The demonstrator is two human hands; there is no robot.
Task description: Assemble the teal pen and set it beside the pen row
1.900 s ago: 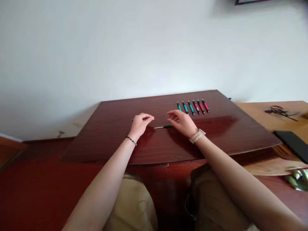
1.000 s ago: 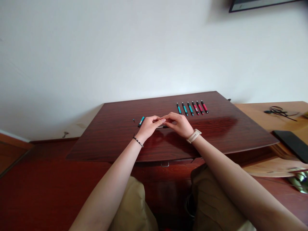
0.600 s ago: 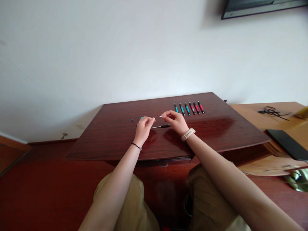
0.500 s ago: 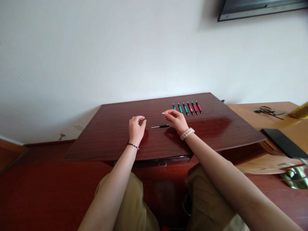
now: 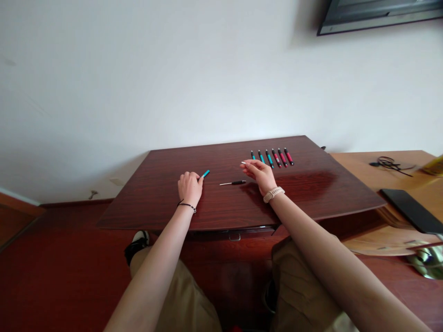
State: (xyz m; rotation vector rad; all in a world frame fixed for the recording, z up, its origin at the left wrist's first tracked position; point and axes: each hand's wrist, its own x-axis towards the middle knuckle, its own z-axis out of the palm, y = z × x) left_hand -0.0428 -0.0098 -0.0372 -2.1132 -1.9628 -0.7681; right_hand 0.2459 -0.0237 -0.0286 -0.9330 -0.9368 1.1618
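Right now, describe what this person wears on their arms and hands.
Both arms are bare, no sleeves or gloves. The left hand has a thin dark bracelet at the wrist. The right hand has a pale, beige-banded watch at the wrist.

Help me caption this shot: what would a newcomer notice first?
Two bare hands on a dark red table: the left hand pinches a teal pen piece, the right hand holds a thin white piece. A black refill lies between them. At the table's far edge, six pens, teal and red, lie in a row.
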